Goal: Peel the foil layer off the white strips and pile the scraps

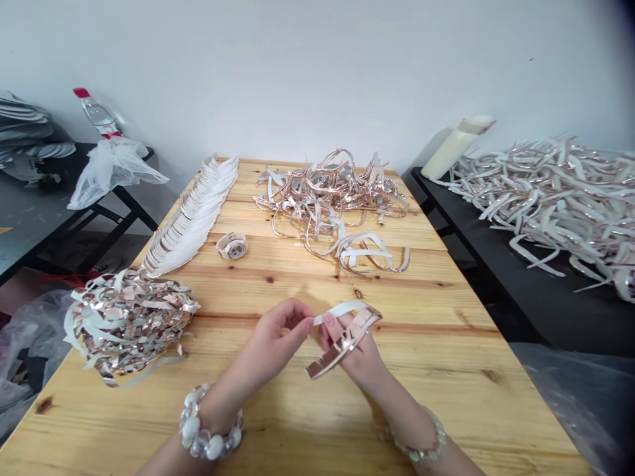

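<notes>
A curved strip [344,345], shiny rose-gold on one side with a white band looping over the top, is held between my two hands above the table. My left hand [282,336] pinches the white end of it between thumb and fingertips. My right hand [361,357] is closed round the strip, the thumb near the white band and the rose-gold part hanging across the fingers. Beyond my hands lies a tangled pile of similar rose-gold and white strips [330,188], with a few loose ones nearest to me.
The wooden table [426,410] carries a heap of shiny peeled-looking scraps [133,317], a neat row of white-edged strips [191,221] and a wristwatch [232,246]. On the right, a black table [526,277] bears more strips [560,192] and a pale roll [454,149]. A bottle [99,119] stands left.
</notes>
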The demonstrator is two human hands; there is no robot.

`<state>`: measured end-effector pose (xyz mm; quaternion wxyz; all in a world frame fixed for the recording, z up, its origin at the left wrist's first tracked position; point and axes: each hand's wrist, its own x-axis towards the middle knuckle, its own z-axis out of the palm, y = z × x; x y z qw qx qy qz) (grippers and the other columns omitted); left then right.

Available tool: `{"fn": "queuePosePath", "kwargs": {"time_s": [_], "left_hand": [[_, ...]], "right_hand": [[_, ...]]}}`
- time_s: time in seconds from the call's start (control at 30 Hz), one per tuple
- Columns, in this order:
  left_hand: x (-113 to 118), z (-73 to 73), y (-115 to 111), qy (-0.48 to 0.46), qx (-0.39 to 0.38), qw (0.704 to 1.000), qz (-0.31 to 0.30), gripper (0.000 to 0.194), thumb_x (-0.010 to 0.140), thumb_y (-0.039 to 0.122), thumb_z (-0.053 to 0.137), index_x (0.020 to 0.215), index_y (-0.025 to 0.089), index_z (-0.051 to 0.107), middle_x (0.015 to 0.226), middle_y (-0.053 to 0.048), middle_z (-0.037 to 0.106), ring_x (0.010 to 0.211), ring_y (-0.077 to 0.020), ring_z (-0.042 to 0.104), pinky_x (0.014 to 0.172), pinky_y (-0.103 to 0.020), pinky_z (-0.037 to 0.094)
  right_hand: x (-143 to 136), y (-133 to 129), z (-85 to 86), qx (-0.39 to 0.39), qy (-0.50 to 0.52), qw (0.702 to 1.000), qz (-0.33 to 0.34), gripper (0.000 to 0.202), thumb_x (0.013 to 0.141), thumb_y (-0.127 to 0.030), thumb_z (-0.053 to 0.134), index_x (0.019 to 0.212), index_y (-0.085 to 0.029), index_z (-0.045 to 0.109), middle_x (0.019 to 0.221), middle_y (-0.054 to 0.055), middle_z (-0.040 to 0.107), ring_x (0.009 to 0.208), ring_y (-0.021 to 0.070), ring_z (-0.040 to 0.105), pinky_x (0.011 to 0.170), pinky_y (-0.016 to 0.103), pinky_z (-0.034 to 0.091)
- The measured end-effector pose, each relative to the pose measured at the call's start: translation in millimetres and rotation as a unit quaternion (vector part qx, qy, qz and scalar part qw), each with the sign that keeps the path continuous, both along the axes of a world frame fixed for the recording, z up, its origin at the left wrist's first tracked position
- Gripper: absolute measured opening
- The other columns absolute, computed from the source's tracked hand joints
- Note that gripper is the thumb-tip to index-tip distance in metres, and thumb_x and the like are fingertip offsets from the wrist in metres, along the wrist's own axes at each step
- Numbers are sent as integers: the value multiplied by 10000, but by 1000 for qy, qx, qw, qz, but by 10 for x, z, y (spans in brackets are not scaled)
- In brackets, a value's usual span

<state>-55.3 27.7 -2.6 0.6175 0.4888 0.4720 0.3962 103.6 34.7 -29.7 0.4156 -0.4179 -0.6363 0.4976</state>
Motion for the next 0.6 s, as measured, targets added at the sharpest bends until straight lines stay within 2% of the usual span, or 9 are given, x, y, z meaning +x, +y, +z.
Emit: {"fn": "queuePosePath", "kwargs": {"time_s": [0.1, 0.2, 0.3, 0.37, 0.6], "left_hand": [[-51, 76, 18, -14, -20, 999, -29, 235, 801, 378, 593, 782, 148, 549, 712, 1, 552, 693, -128, 498, 678, -257, 391], [-78, 88, 30, -4, -33, 998, -57, 244, 812, 384, 571, 752, 150, 530, 684, 13, 522, 663, -120, 464, 655, -253, 368], [-64, 72, 10, 18, -9, 998, -66, 258, 856, 363, 518, 703, 156, 502, 666, 20, 486, 660, -116, 437, 650, -249, 343], [-42, 74, -15, -1, 13, 998, -60, 257, 873, 350, 503, 700, 160, 491, 673, 21, 474, 670, -114, 432, 657, -244, 340], [-12, 117, -65, -75, 14, 994, -75, 252, 902, 362, 481, 740, 169, 482, 669, 30, 427, 658, -109, 388, 634, -225, 333]], "right_hand": [[-25, -5, 30, -26, 11, 1000, -10, 464, 940, -460, 413, 567, -197, 491, 492, -5, 492, 472, 128, 462, 492, 265, 372], [-45, 1, 24, -56, 23, 998, -30, 459, 938, -492, 402, 595, -199, 491, 487, -11, 496, 462, 125, 468, 491, 258, 381], [-36, 23, -15, -53, -8, 998, -37, 446, 936, -489, 415, 605, -198, 486, 498, -15, 482, 469, 121, 454, 491, 254, 368], [-20, 28, -34, -32, -39, 998, -32, 415, 929, -461, 453, 612, -196, 483, 515, -21, 465, 481, 116, 431, 486, 249, 347], [15, -22, 28, 72, -15, 993, 92, 339, 959, -424, 392, 718, -201, 478, 643, -3, 534, 581, 129, 469, 560, 255, 374]]}}
